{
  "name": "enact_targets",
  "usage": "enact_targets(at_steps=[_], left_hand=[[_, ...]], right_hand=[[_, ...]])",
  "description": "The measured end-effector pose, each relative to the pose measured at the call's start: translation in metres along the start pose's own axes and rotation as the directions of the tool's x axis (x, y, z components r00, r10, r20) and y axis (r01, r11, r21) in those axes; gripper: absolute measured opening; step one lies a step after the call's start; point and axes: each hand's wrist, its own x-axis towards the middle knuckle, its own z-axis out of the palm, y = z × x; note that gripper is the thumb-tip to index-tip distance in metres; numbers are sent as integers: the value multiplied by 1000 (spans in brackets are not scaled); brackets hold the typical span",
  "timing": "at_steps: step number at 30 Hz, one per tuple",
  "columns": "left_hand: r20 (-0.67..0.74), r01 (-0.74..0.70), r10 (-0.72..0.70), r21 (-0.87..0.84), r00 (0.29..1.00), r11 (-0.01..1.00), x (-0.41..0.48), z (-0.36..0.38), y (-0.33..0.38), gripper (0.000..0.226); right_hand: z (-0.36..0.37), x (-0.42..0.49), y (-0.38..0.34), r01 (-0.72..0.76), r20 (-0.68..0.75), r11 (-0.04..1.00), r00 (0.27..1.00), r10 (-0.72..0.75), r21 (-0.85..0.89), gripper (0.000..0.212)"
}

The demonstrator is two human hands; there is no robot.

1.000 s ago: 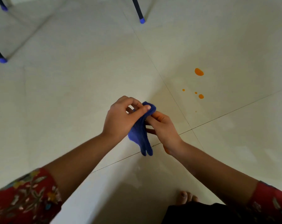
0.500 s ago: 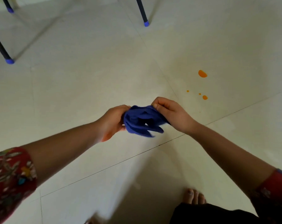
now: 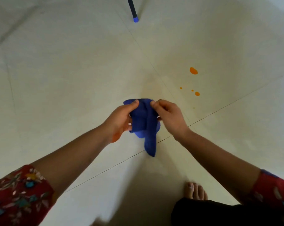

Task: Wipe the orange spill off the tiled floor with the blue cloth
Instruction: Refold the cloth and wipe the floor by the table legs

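I hold the blue cloth (image 3: 144,123) in the air in front of me with both hands. My left hand (image 3: 120,121) pinches its upper left edge, thumb on top. My right hand (image 3: 169,116) pinches the upper right edge. A folded tail of the cloth hangs down between my wrists. The orange spill (image 3: 193,70) lies on the pale tiled floor (image 3: 72,79), ahead and to the right of my hands: one larger blob and several smaller drops nearer to me. The cloth is apart from the spill.
A dark chair leg with a blue foot cap (image 3: 135,19) stands on the floor at the top centre. My bare foot (image 3: 195,190) shows at the bottom right, beside dark clothing. Grout lines cross under my hands.
The cloth has gone from a bunch between my hands to a spread piece held by its top edge, tail hanging. My view shifted, so the left chair legs left the frame.
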Motion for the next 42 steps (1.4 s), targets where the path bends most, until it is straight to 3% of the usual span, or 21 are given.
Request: enact_targets(at_steps=[5,7,11,13,14,16,17,21,24,26,28,31,32,33,35,37,38,39,40,41,42], left_hand=[[-257,-142,65,-294,964,945,-8,-36,3,33],[-328,-159,59,-288,943,944,-10,-44,1,33],[-375,-68,-5,-180,927,981,-15,-48,-15,27],[-338,-14,-46,-172,940,985,-19,-54,-28,26],[-315,9,-64,-174,947,985,-24,-56,-33,27],[-277,54,-101,-174,956,983,-29,-61,-44,31],[-253,73,-117,-176,960,982,-32,-61,-46,34],[-177,127,-153,-153,972,980,-38,-51,-45,39],[-235,67,-94,-120,968,990,-41,-48,-42,36],[-347,-17,-35,-144,937,989,-43,-52,-42,31],[-518,-97,38,-87,854,991,-42,-66,-39,22],[-655,-81,87,39,751,996,-35,-97,-33,9],[-676,-81,97,55,731,995,-31,-106,-28,16],[-704,-86,107,66,702,994,-27,-114,-25,25],[-750,-97,136,95,647,991,-24,-124,-15,38],[-706,-98,187,164,683,981,-25,-129,-7,35],[-657,-96,207,201,725,975,-28,-128,-4,33],[-610,-102,230,237,758,966,-32,-126,-1,34],[-567,-113,253,270,784,956,-36,-125,4,34],[-525,-135,275,290,805,947,-38,-124,8,33],[-469,-160,303,321,829,934,-39,-122,13,27]], right_hand=[[-32,20,19,-228,-198,893,926,322,389,24],[-35,26,32,-327,-232,825,853,467,461,20],[-13,28,41,-480,-138,711,772,621,514,17],[-1,24,49,-545,-108,726,764,636,419,22],[3,21,56,-547,-146,801,796,588,244,33],[10,12,66,-400,-234,894,906,353,-201,43],[16,6,69,-309,-216,904,943,252,-296,39],[51,-10,66,-338,60,907,930,363,-250,40],[64,-5,62,-240,77,923,959,274,-299,21],[54,0,54,-276,38,954,959,282,-114,20],[29,11,48,-320,-42,923,941,336,212,20],[-18,29,47,-437,41,652,847,530,620,6],[-29,35,47,-452,102,534,823,559,715,10],[-36,40,46,-449,125,490,819,560,747,14],[-48,49,46,-434,67,567,830,553,700,18],[-55,53,40,-426,3,703,856,516,570,19],[-58,55,39,-412,-49,835,887,459,365,21],[-61,58,39,-346,-94,938,933,347,28,25],[-63,60,41,-236,-102,932,971,216,-277,31],[-65,63,40,-128,-80,887,991,103,-443,36],[-67,66,39,-67,-41,883,998,54,-464,38]])
